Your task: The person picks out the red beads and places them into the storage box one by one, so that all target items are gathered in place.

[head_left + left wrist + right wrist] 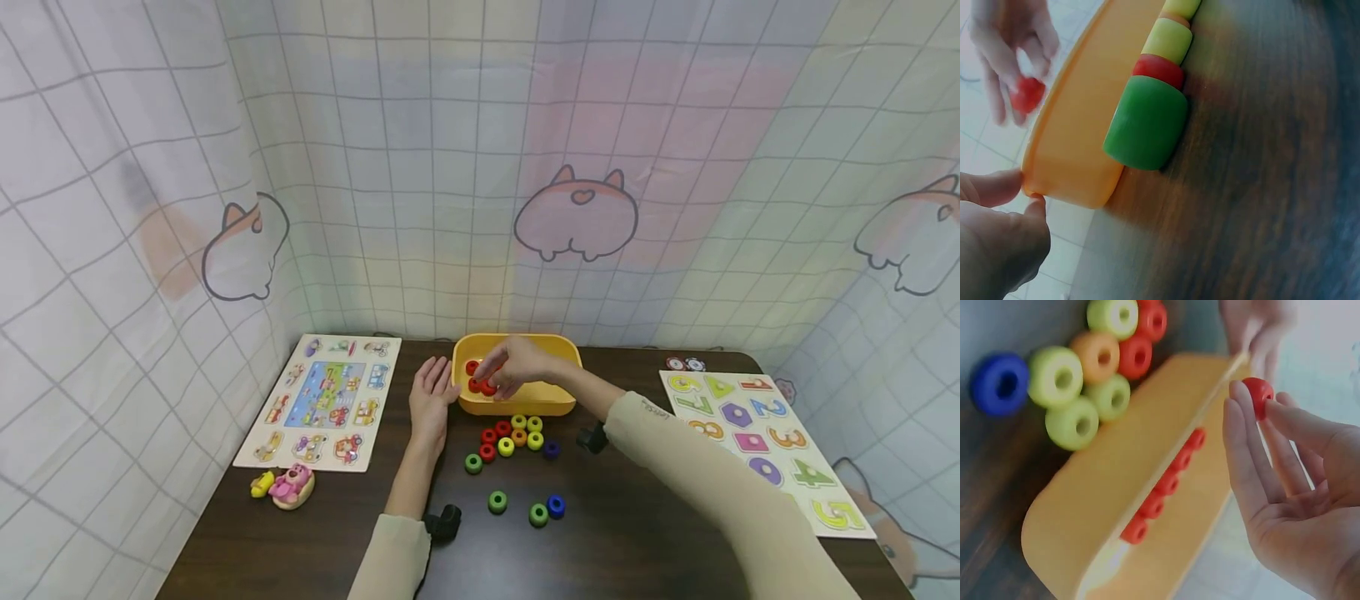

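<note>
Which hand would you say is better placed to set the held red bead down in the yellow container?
The right hand, probably: it pinches that red bead over the yellow container, while the left hand touches the container's edge.

r hand (521, 360) in pinch, l hand (430, 407) nr

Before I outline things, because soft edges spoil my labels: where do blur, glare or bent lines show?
Head view: pale sheen on the near table; grid lines bend on the left cloth, lens or folds unclear. Left wrist view: right hand and its red bead look blurred. Right wrist view: left hand blurred, cloth behind washed out.
</note>
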`<state>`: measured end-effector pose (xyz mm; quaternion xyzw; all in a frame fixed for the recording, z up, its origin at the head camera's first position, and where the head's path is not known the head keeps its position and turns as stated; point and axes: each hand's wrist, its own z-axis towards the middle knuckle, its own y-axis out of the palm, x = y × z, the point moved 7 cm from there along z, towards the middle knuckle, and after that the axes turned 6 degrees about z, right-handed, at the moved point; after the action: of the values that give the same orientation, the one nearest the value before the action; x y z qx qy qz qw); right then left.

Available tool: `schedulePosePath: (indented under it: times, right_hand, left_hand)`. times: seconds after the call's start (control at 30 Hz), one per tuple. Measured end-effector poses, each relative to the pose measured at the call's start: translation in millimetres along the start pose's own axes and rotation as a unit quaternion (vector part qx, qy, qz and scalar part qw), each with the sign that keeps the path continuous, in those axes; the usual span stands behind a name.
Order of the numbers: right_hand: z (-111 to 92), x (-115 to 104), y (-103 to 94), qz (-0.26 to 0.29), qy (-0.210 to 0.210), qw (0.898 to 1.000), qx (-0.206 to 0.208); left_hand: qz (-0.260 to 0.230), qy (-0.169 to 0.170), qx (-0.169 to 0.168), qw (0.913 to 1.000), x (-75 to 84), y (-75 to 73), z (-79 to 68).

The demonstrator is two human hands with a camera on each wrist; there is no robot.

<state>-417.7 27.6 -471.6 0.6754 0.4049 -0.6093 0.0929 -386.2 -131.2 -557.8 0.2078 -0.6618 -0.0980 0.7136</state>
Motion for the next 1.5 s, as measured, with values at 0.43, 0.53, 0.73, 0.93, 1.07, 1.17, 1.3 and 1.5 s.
schedulePosePath:
  times: [0.43, 0.53, 0.73, 0.93, 1.07, 1.17, 1.3, 1.5]
  right_hand:
    - [38, 55, -17.7, 0.037, 0.076, 0.995, 0.059]
    - [37, 56, -17.3, 0.042, 0.068, 0.995, 0.062]
    - [20, 34, -16.7, 0.021, 0.016, 0.997, 0.067]
    - [-11, 2, -2.3, -0.018, -0.042, 0.998, 0.044]
    - [-28, -3, 17.6, -0.034, -0.043, 0.998, 0.000]
    - [-36, 2, 35.2, -0.052, -0.031, 0.998, -0.031]
    - [-40, 14, 55.9, -0.079, -0.012, 0.995, -0.052]
    - [-42, 31, 75.6, -0.074, 0.000, 0.996, -0.054]
  left_hand:
    - [0.009, 0.001, 0.005, 0.9999, -1.4, 4.3, -1.1]
    - [0.007, 0.002, 0.003, 1.0000, -1.6, 4.2, -0.8]
    - [0.008, 0.004, 0.009, 0.9999, -2.6, 2.5, -1.0]
    - [0.010, 0.007, 0.015, 0.9998, -2.6, 0.7, 0.1]
    - [0.006, 0.002, 0.016, 0.9998, -2.6, -1.4, 1.7]
    - [0.002, -0.007, 0.015, 0.9999, -0.3, -2.0, 0.6]
    - [-0.002, -0.013, 0.003, 0.9999, 8.2, 1.4, -3.7]
    - [0.006, -0.003, -0.003, 1.0000, 11.1, 5.4, -5.3]
